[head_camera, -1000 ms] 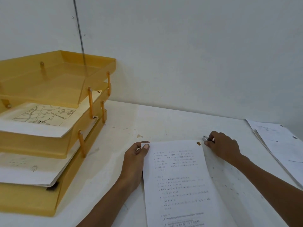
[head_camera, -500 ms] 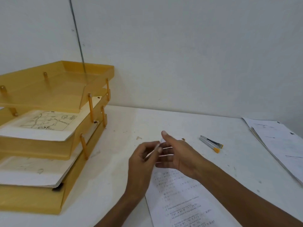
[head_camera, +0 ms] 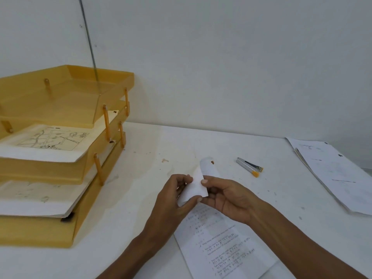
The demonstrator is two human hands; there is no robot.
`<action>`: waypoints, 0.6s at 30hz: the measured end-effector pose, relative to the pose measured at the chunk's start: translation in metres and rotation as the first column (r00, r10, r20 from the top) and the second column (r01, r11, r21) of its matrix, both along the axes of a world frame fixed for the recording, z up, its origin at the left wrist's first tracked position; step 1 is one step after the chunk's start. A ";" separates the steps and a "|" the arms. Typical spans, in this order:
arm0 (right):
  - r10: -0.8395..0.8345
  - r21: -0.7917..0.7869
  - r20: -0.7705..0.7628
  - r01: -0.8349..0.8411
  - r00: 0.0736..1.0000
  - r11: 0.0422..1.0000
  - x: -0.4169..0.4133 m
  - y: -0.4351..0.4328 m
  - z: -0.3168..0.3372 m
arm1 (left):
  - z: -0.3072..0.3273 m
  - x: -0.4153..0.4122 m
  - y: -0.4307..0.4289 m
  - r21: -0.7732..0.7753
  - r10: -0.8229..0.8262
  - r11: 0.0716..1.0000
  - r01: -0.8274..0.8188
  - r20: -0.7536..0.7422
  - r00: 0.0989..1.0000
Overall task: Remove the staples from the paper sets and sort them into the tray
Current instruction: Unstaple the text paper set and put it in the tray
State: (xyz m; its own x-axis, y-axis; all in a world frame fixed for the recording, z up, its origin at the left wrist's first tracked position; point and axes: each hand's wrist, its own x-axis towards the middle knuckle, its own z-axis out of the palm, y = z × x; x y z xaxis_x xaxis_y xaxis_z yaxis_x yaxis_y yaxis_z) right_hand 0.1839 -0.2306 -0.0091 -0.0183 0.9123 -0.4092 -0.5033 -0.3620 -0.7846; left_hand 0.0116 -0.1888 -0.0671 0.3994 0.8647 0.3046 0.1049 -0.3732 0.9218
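Note:
A printed paper set (head_camera: 223,248) lies on the white table in front of me, its top end lifted and curled. My left hand (head_camera: 173,200) and my right hand (head_camera: 225,198) both pinch that raised top edge (head_camera: 198,185), thumbs on the sheet. A brown rust mark (head_camera: 212,162) shows at the sheet's upper corner. A silver staple remover with an orange tip (head_camera: 249,166) lies on the table to the right of my hands, untouched. The yellow three-tier tray (head_camera: 66,172) stands at the left, with papers in its middle and bottom tiers.
Another stack of papers (head_camera: 334,174) lies at the table's right edge. A white wall runs behind the table, and a thin metal rod (head_camera: 88,43) rises behind the tray. Small brown specks dot the table surface.
My right hand let go of the staple remover and moved left to the paper. Both hands lifted the paper's top edge off the table.

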 end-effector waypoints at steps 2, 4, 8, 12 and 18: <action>-0.009 0.000 -0.026 0.009 1.000 1.000 -0.001 -0.004 -0.002 | 0.000 -0.002 0.000 -0.001 0.002 1.000 -0.002 0.000 1.000; -0.029 0.005 -0.029 0.029 0.999 1.000 -0.002 -0.005 -0.006 | 0.000 -0.003 -0.001 -0.001 0.004 1.000 -0.004 -0.006 1.000; -0.072 0.025 -0.005 0.072 0.997 0.997 -0.002 -0.005 -0.009 | 0.002 -0.005 -0.003 -0.054 0.002 0.999 -0.002 0.000 1.000; -0.090 0.083 0.044 0.086 0.995 0.993 -0.007 -0.006 -0.005 | 0.009 -0.011 -0.009 -0.182 -0.017 0.983 0.023 0.035 0.999; -0.037 0.231 0.127 0.007 0.991 0.973 -0.022 -0.003 0.009 | 0.012 -0.013 -0.023 -0.103 0.027 0.994 -0.026 0.010 1.000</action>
